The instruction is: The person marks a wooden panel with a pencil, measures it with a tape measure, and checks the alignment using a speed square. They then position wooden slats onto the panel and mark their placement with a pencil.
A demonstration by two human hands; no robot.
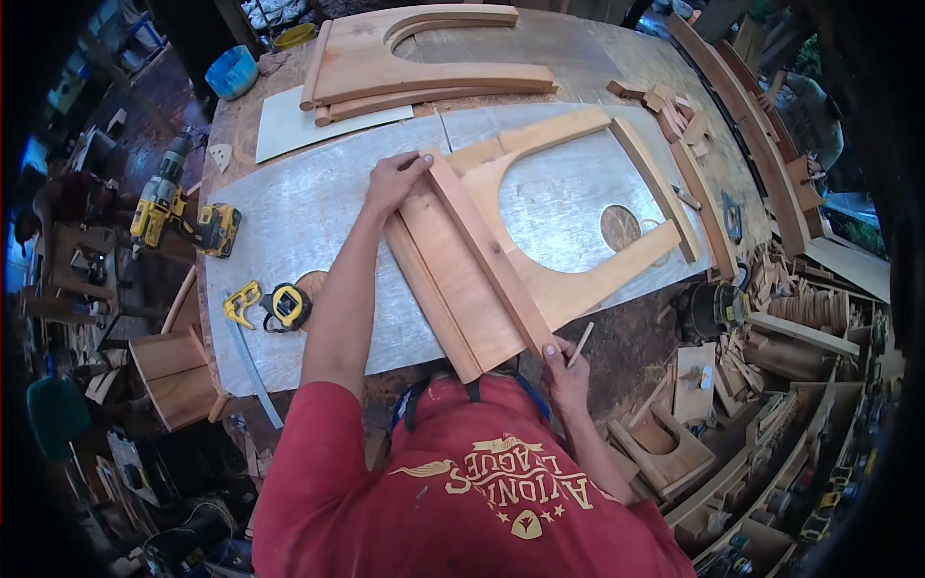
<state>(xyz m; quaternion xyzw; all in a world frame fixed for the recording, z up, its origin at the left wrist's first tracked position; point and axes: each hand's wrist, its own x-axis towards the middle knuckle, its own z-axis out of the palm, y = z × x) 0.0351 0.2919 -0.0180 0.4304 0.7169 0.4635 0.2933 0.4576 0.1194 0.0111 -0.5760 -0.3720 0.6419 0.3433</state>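
A long wooden strip (487, 252) stands on edge along a wooden frame piece (540, 241) with an arched cut-out, lying on a pale plywood sheet (308, 231). My left hand (395, 181) presses on the far end of the strip and the board beside it. My right hand (564, 371) grips the near end of the strip at the table's front edge, with a thin pencil-like stick (580, 344) between its fingers. A flat board (453, 284) lies under the strip, to its left.
A yellow cordless drill (173, 207), a yellow tape measure (286, 306) and a yellow-handled saw (246, 332) lie at the left. A second arched wooden frame (414, 58) and a blue tub (231, 72) sit at the back. Wood offcuts (674, 106) and curved parts crowd the right.
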